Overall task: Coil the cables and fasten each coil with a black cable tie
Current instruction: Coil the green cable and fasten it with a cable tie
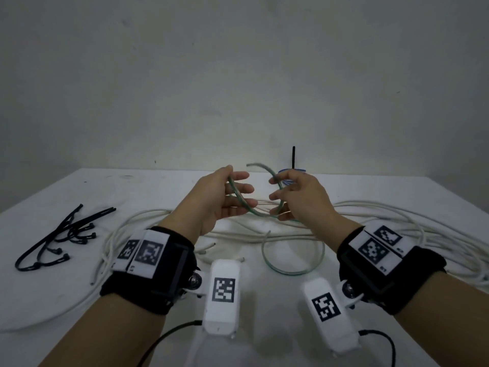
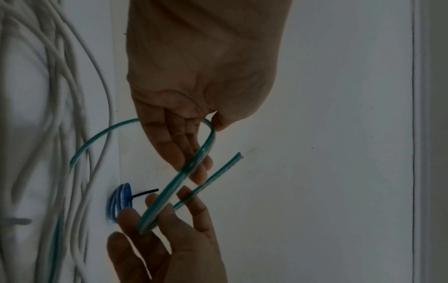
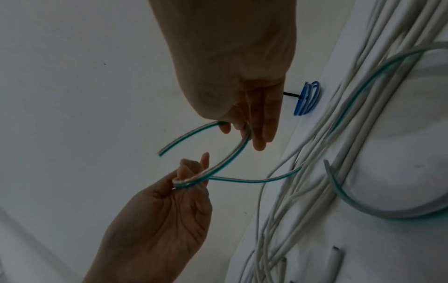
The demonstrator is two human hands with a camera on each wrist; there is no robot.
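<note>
Item: green-striped clear cable (image 1: 254, 211), partly coiled, held up above the table (image 1: 164, 186) between both hands. Left hand (image 1: 225, 200): raised at centre, palm turned inward, thumb and forefinger pinching one side of the cable's loop, the remaining fingers extended and relaxed. Right hand (image 1: 296, 197): raised opposite, close to the left hand, thumb and forefinger pinching the other side of the loop, other fingers loosely spread. The loop sags between the two hands; one free end (image 1: 250, 165) of the cable arcs up and back over the right hand. The rest of the same cable drops to the table and lies in an open curve (image 1: 291, 266) near the person, just in front of the wrists. White cables (image 1: 397, 223): several long strands, loose and uncoiled, spread across the table from left to right beneath and behind the hands, some cut ends showing near the left wrist. Black cable ties (image 1: 60, 234): a loose heap on the left side of the table, well apart from the hands. Blue cable coil (image 3: 308, 97): already bound, lying at the far edge of the table behind the right hand, with a black tie tail (image 1: 293, 157) sticking upright from it. Both wrists carry black straps bearing white camera units with printed markers.
</note>
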